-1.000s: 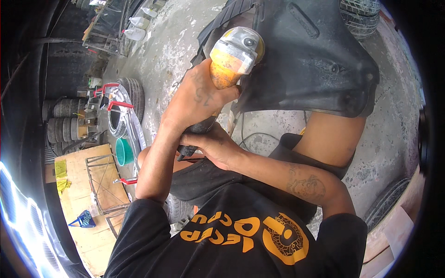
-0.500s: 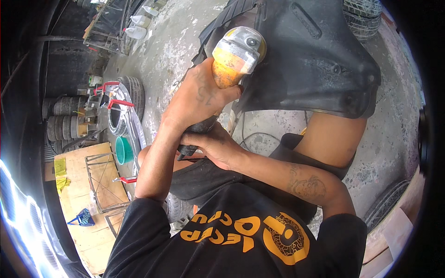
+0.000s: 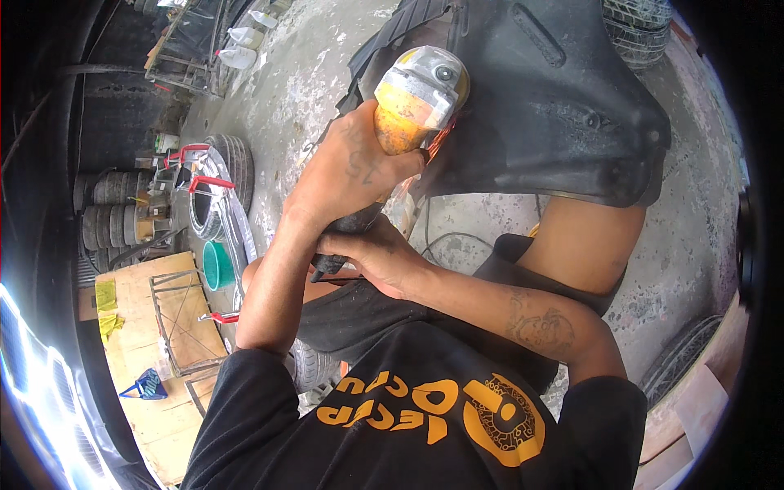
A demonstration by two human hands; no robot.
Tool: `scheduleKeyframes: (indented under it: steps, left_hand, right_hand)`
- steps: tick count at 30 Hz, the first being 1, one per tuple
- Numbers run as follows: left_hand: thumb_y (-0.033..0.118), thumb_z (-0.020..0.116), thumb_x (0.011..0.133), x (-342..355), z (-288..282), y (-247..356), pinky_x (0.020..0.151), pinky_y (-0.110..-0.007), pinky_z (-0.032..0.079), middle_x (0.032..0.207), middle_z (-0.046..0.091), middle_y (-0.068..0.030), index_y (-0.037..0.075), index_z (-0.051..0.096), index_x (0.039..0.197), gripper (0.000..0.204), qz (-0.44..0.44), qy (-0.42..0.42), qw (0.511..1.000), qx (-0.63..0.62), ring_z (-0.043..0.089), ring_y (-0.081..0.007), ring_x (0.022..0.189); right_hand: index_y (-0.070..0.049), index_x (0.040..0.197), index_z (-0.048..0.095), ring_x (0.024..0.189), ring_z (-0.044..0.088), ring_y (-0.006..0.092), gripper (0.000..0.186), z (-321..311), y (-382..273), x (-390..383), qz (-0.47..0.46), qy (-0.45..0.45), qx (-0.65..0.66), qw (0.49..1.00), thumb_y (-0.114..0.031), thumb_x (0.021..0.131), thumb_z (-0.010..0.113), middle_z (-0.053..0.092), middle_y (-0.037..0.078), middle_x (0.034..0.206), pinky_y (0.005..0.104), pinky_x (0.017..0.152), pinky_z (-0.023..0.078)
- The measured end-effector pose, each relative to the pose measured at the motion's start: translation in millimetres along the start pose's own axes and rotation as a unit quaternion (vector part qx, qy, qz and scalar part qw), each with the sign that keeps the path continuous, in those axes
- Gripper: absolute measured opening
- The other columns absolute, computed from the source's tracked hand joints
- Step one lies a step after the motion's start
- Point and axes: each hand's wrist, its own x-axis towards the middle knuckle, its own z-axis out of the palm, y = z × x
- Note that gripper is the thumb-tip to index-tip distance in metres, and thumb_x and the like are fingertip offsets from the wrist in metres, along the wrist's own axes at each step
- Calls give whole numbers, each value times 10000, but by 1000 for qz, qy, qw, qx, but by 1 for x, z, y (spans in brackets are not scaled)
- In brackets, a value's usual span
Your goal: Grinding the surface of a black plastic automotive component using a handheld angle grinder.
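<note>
A yellow and grey angle grinder (image 3: 403, 106) is held in both my hands, its head over the left edge of a large black moulded plastic panel (image 3: 539, 106). My left hand (image 3: 351, 167) is wrapped round the yellow body just behind the head. Lower down, my right hand (image 3: 380, 257) grips the dark rear end of the grinder, partly behind my left wrist. Orange sparks (image 3: 438, 143) show beside the head. The disc and the spot it touches are hidden under the grinder. The panel rests above my bent bare leg (image 3: 584, 245).
To the left, a tyre (image 3: 233, 159) lies on the concrete floor beside a silver strip with red clamps (image 3: 214, 181). A green basin (image 3: 218, 265) stands near a plywood sheet (image 3: 155, 327). Stacked tyres (image 3: 637, 33) are at the upper right. A dark cable (image 3: 461, 235) loops below the panel.
Orange sparks now show beside the grinder's head, where none were visible before. My hands, the grinder and the black panel have stayed almost in place.
</note>
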Motion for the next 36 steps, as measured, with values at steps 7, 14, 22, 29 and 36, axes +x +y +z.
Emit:
scheduleKeyframes:
  steps: [7,14,22,29,36]
  left_hand:
    - [218,773,761,0,0,-1,831,-419,574,953,751,-240,-82,658,1121,483,2,-9,1000,-12,750,-331,892]
    - [225,773,767,2,2,-2,826,-416,575,942,751,-238,-82,658,1121,483,-4,-15,1000,-25,750,-322,886]
    - [222,771,760,2,2,-4,795,-412,575,900,745,-225,-80,651,1111,478,-5,-14,1000,-19,739,-304,836]
    - [236,767,757,-3,0,1,776,-421,572,870,728,-242,-84,641,1097,483,-1,22,1000,9,741,-327,825]
    - [246,764,756,-4,-3,0,821,-450,569,922,738,-262,-70,649,1121,496,-13,28,999,24,742,-394,887]
  right_hand:
    - [-50,1471,384,1242,627,221,672,-2,3,2,-21,-4,0,1000,-82,929,779,572,88,1338,427,1023,583]
    - [-67,1474,386,1272,611,227,675,2,-2,0,-1,12,-11,1000,-90,929,784,561,88,1359,422,1026,581]
    - [-70,1478,379,1272,614,231,700,-1,1,1,-10,3,0,1000,-112,921,800,562,101,1361,428,1034,579]
    - [-61,1469,385,1259,622,229,715,1,-4,-2,11,1,-13,1000,-148,907,818,573,102,1345,426,1031,579]
    - [-74,1493,359,1268,615,237,745,-2,2,2,9,-18,-19,1000,-149,909,814,554,104,1369,437,1032,577]
